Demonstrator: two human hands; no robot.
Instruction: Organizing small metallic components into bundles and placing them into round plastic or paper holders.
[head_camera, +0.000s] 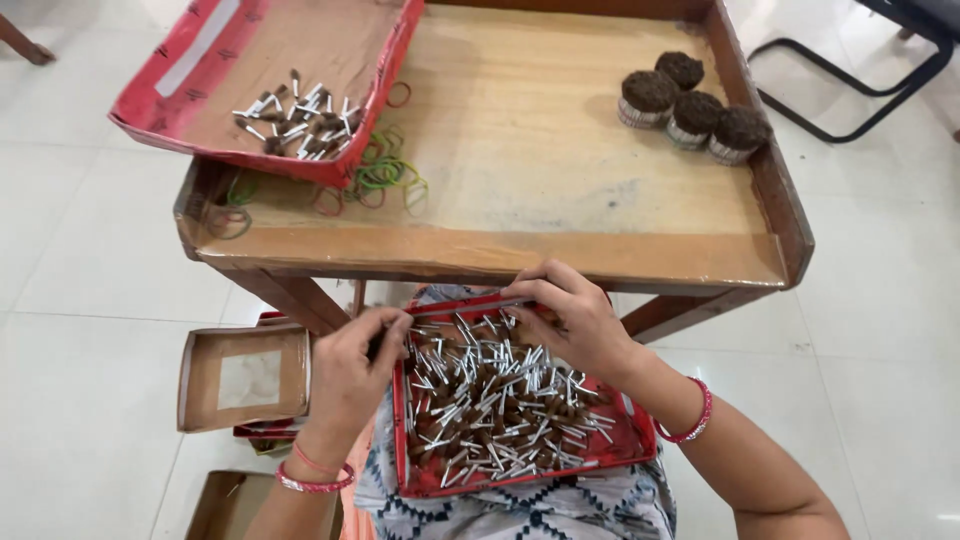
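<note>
Resting on the person's lap at the bottom centre of the frame, a shallow red tray (630, 440) is heaped with small sticks (500, 400), each brown at one end and silvery white at the other. At the tray's left edge the left hand (350, 375) is curled with fingers and thumb drawn together around a few dark sticks; a pink bangle circles its wrist. At the tray's upper edge the right hand (575, 320) has its fingertips pressed together, pinching a thin stick held level above the heap, and a red bangle (690, 415) sits on that wrist.

Just above the hands stands a wooden table (560, 180) with raised side rails. On its upper left corner a second red tray (160, 95) lies tilted, holding a smaller scatter of the same sticks (295, 115). Coloured rubber bands (385, 175) lie beside and under its lower edge. Four round bundles of sticks (690, 105), brown ends up, stand together at the upper right. An open cardboard box (200, 380) sits on the white floor at the lower left.
</note>
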